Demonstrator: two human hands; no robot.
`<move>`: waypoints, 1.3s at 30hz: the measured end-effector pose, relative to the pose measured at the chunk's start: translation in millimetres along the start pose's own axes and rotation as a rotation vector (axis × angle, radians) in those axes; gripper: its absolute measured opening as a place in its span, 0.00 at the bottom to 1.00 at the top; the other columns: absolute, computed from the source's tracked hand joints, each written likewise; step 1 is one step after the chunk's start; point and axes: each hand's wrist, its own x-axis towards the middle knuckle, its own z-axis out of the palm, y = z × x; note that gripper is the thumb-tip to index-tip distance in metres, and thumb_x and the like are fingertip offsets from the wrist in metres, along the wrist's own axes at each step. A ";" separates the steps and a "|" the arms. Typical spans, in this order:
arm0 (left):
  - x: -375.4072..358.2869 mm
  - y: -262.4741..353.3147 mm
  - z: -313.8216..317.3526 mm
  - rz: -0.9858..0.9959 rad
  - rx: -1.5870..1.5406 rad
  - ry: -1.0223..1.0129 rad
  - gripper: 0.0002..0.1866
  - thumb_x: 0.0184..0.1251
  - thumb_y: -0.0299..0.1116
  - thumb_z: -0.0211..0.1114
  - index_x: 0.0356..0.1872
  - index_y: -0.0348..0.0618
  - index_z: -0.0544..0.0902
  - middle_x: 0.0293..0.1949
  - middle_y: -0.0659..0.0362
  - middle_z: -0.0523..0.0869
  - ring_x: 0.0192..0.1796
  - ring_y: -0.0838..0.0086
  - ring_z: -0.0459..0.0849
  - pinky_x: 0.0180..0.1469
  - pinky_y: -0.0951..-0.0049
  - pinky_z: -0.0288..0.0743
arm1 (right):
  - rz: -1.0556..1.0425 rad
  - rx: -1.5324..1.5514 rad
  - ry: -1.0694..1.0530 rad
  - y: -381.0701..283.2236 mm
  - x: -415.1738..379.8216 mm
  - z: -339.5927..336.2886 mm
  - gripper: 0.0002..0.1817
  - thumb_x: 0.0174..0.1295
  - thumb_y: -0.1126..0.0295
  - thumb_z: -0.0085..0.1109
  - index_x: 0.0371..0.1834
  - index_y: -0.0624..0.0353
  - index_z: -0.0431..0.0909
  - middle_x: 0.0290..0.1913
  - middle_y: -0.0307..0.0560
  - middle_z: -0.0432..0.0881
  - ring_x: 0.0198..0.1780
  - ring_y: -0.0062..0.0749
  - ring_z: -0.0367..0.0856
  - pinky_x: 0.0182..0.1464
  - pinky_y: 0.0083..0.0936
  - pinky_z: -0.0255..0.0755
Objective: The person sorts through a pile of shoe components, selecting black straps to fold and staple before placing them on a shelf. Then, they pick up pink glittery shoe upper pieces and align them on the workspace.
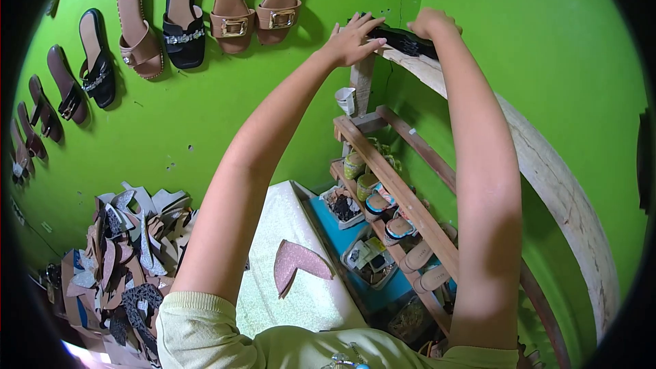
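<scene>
Both my arms reach up and forward to the end of a pale wooden beam (pixel 540 150). A dark, glossy black bundle (pixel 403 42) lies on top of the beam; its kind cannot be made out. My left hand (pixel 354 41) is at the bundle's left end, fingers spread and apart. At its right end is my right hand (pixel 435 23), with the fingers curled down against the black bundle and the fingertips partly hidden. Below my arms, a glittery pink V-shaped piece (pixel 299 266) rests on a whitish covered table (pixel 273 219).
Sandals (pixel 183 34) hang in a row on the green wall. Lower left is a heap of cut scraps (pixel 130 239). A wooden rack (pixel 403 195) holds several sandals on the right. Small trays (pixel 369 256) stand on a blue surface, and a white cup (pixel 346 101) hangs near the post.
</scene>
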 end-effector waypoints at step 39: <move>-623.8 150.0 137.0 -1.205 -0.298 0.032 0.21 0.48 0.24 0.63 0.47 0.37 0.74 0.44 0.47 0.73 0.47 0.56 0.75 0.53 0.65 0.70 | -0.578 0.414 -0.745 15.2 -471.8 390.5 0.45 0.46 0.71 0.64 0.64 0.62 0.45 0.56 0.65 0.60 0.54 0.60 0.68 0.55 0.41 0.67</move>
